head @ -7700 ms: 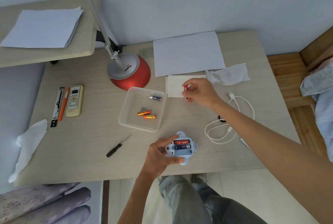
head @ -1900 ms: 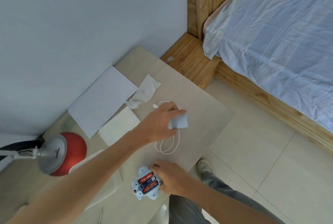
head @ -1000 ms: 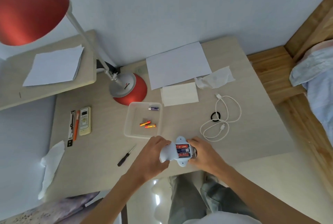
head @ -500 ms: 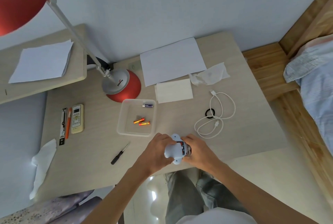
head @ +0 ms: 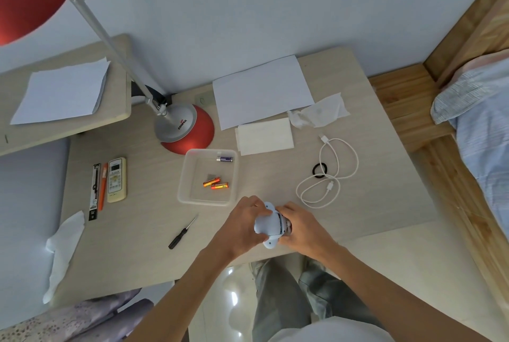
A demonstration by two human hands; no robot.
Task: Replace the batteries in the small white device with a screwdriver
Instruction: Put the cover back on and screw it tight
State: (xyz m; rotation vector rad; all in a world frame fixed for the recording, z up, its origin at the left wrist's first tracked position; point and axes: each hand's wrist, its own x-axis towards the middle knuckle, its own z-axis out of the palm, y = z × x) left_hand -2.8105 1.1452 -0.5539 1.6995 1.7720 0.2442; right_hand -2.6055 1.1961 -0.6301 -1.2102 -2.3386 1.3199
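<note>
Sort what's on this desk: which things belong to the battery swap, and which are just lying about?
Job: white device, gripped by left hand and right hand; screwdriver; clear tray with three loose batteries.
Lying about: desk lamp, remote control, white USB cable, black ring, paper sheet, crumpled tissue, orange pen.

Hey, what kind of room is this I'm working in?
Most likely a bedroom with a work corner: a bed with striped bedding and a wooden frame stands on the right, beside a desk that carries a red lamp and loose papers.
</note>
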